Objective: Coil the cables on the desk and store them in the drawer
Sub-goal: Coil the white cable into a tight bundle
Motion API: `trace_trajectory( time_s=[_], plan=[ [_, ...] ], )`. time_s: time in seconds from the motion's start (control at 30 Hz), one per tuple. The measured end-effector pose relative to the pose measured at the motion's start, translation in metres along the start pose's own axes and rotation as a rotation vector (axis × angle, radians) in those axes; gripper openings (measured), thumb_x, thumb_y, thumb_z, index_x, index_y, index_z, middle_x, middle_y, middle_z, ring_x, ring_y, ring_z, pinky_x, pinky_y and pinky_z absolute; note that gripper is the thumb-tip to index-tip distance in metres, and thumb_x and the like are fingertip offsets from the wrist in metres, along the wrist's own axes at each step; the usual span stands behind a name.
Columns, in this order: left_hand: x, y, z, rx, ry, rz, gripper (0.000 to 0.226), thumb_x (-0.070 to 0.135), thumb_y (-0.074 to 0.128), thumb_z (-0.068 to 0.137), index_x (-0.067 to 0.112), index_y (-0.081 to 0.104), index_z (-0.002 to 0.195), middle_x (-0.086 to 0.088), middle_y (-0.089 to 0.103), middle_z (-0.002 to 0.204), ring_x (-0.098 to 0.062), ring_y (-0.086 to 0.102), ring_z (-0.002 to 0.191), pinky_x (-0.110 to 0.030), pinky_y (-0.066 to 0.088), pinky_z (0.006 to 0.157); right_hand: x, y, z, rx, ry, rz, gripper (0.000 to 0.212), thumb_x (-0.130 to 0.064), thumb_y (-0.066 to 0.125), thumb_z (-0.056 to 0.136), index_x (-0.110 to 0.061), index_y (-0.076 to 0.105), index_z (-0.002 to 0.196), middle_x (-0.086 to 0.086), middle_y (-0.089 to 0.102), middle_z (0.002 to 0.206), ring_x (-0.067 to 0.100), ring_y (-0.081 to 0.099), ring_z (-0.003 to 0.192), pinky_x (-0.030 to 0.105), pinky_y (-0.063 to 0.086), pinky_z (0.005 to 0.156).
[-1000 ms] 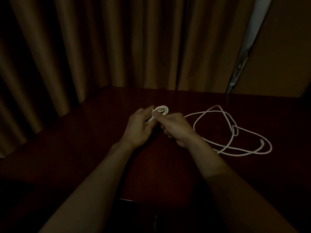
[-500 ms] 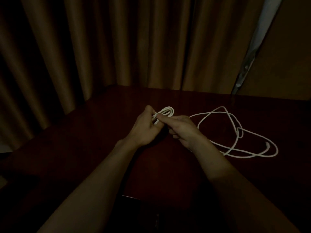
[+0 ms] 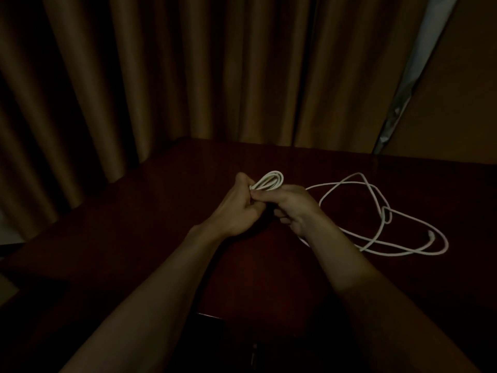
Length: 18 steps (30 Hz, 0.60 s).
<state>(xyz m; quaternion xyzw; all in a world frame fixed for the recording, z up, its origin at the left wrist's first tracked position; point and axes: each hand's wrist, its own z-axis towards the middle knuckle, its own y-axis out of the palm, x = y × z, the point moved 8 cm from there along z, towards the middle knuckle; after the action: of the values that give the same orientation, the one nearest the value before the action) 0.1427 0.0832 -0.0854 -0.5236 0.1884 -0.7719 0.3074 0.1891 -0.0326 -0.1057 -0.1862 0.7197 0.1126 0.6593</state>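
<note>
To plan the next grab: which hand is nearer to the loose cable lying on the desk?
Right. The right hand is beside the loose cable; the left hand is farther away, on its other side.

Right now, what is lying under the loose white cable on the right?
Only the dark wooden desk shows under the loose white cable. Its near end runs behind the right hand, so that part is hidden. The left hand helps hold the small coil.
</note>
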Motion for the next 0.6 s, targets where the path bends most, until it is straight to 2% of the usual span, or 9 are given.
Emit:
trace_trajectory(
  time_s=[0.13, 0.2, 0.27, 0.33, 0.43, 0.47, 0.53, 0.57, 0.6],
  plan=[
    [-0.007, -0.003, 0.001, 0.02, -0.05, -0.058, 0.023, 0.016, 0.062, 0.1, 0.021, 0.039, 0.102, 0.007, 0.049, 0.098, -0.001, 0.052, 0.081, -0.015, 0.043, 0.063, -0.002, 0.002, -0.001, 0.041, -0.064, -0.017, 0.023, -0.029, 0.086, 0.081, -0.011, 0.071, 0.084, -0.006, 0.053, 0.055, 0.002, 0.038, 0.039, 0.017, 0.027, 0.038],
    [-0.012, -0.004, 0.001, 0.029, -0.092, -0.069, 0.023, 0.017, 0.064, 0.098, 0.02, 0.041, 0.103, 0.003, 0.054, 0.098, -0.005, 0.056, 0.081, -0.023, 0.045, 0.065, -0.004, 0.003, -0.002, 0.061, -0.129, -0.019, 0.026, -0.021, 0.083, 0.086, 0.002, 0.071, 0.085, -0.01, 0.054, 0.046, -0.002, 0.044, 0.036, 0.013, 0.031, 0.038],
    [-0.017, -0.005, 0.002, 0.048, -0.127, -0.111, 0.027, 0.014, 0.067, 0.094, 0.022, 0.042, 0.099, -0.004, 0.064, 0.093, -0.014, 0.066, 0.076, -0.031, 0.051, 0.063, -0.008, 0.002, -0.003, 0.076, -0.176, -0.028, 0.032, -0.017, 0.08, 0.088, 0.013, 0.071, 0.092, -0.01, 0.058, 0.048, -0.004, 0.049, 0.038, 0.01, 0.035, 0.041],
    [-0.017, -0.006, 0.001, 0.083, -0.145, -0.154, 0.029, 0.008, 0.07, 0.091, 0.018, 0.044, 0.099, -0.007, 0.071, 0.08, -0.017, 0.071, 0.064, -0.035, 0.057, 0.059, -0.01, 0.002, -0.004, 0.061, -0.176, -0.042, 0.031, -0.017, 0.078, 0.09, 0.012, 0.073, 0.097, -0.003, 0.062, 0.057, -0.003, 0.05, 0.04, 0.012, 0.036, 0.042],
    [-0.015, -0.011, 0.001, 0.132, -0.117, -0.176, 0.029, 0.005, 0.075, 0.088, 0.014, 0.048, 0.097, -0.005, 0.072, 0.072, -0.016, 0.071, 0.056, -0.027, 0.054, 0.051, -0.012, 0.002, -0.004, 0.024, -0.164, -0.142, 0.029, -0.026, 0.075, 0.093, 0.003, 0.078, 0.097, 0.004, 0.057, 0.061, 0.003, 0.043, 0.039, 0.019, 0.031, 0.04],
    [-0.014, -0.013, 0.001, 0.15, -0.1, -0.159, 0.029, 0.006, 0.075, 0.088, 0.015, 0.049, 0.095, -0.004, 0.072, 0.072, -0.016, 0.071, 0.057, -0.026, 0.053, 0.05, -0.013, 0.001, -0.003, 0.017, -0.179, -0.17, 0.028, -0.027, 0.074, 0.094, 0.001, 0.079, 0.096, 0.004, 0.061, 0.062, 0.004, 0.05, 0.042, 0.02, 0.037, 0.042],
    [-0.013, -0.017, 0.0, 0.187, -0.059, -0.083, 0.029, 0.009, 0.074, 0.089, 0.019, 0.048, 0.093, -0.004, 0.069, 0.074, -0.019, 0.07, 0.063, -0.03, 0.054, 0.051, -0.017, 0.003, -0.002, 0.007, -0.212, -0.201, 0.031, -0.031, 0.074, 0.094, 0.0, 0.079, 0.093, 0.008, 0.074, 0.075, 0.01, 0.069, 0.065, 0.028, 0.056, 0.063],
    [-0.012, -0.018, 0.0, 0.203, -0.038, -0.033, 0.028, 0.01, 0.072, 0.089, 0.02, 0.046, 0.092, -0.003, 0.067, 0.075, -0.018, 0.068, 0.065, -0.03, 0.052, 0.052, -0.017, 0.006, -0.003, 0.007, -0.225, -0.208, 0.038, -0.037, 0.074, 0.093, 0.002, 0.078, 0.092, 0.012, 0.076, 0.08, 0.015, 0.07, 0.073, 0.034, 0.055, 0.072],
    [-0.011, -0.018, 0.0, 0.213, -0.016, 0.008, 0.027, 0.011, 0.07, 0.091, 0.021, 0.045, 0.09, -0.003, 0.065, 0.074, -0.015, 0.064, 0.064, -0.026, 0.048, 0.051, -0.016, 0.008, -0.003, 0.021, -0.236, -0.217, 0.047, -0.043, 0.075, 0.091, 0.004, 0.075, 0.091, 0.016, 0.074, 0.08, 0.02, 0.067, 0.071, 0.037, 0.052, 0.07]
  ],
)
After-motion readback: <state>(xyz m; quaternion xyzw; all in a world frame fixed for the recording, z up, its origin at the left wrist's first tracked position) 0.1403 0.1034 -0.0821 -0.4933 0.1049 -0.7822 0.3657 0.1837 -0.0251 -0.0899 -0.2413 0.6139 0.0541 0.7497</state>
